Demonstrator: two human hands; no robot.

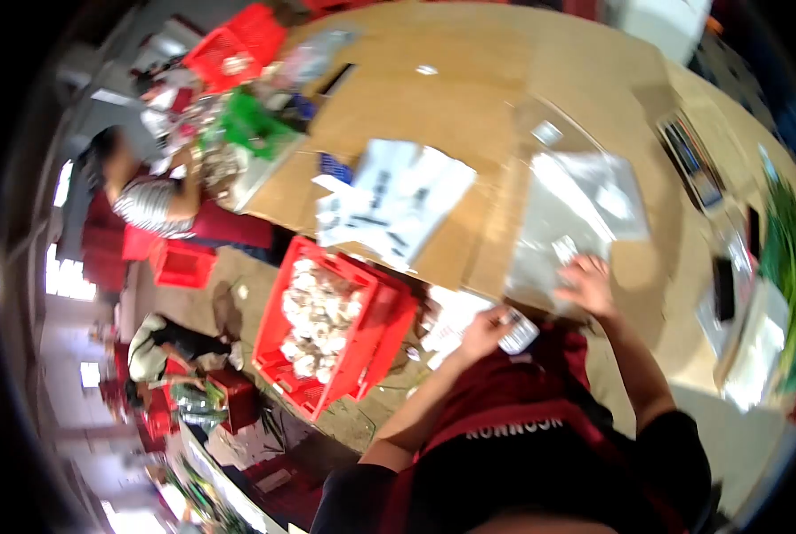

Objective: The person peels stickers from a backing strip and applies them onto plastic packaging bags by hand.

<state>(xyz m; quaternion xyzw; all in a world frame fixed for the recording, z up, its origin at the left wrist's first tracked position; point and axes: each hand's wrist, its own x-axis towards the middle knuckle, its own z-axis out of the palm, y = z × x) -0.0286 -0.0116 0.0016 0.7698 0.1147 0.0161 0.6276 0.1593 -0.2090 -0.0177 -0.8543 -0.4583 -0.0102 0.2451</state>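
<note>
My left hand is closed on a small sheet of white labels, held in front of the apron at the table's near edge. My right hand rests over a stack of clear plastic bags, its thumb and fingers apart. Just beyond those fingertips, a small white label lies on the top bag. Another white label is farther up, near the bags' far end. The print on the labels is too blurred to read.
Left of the bags lie printed white bags on the cardboard-covered table. A red crate of what looks like garlic stands by the table. Green stalks and an open box are at right. Co-workers sit at left.
</note>
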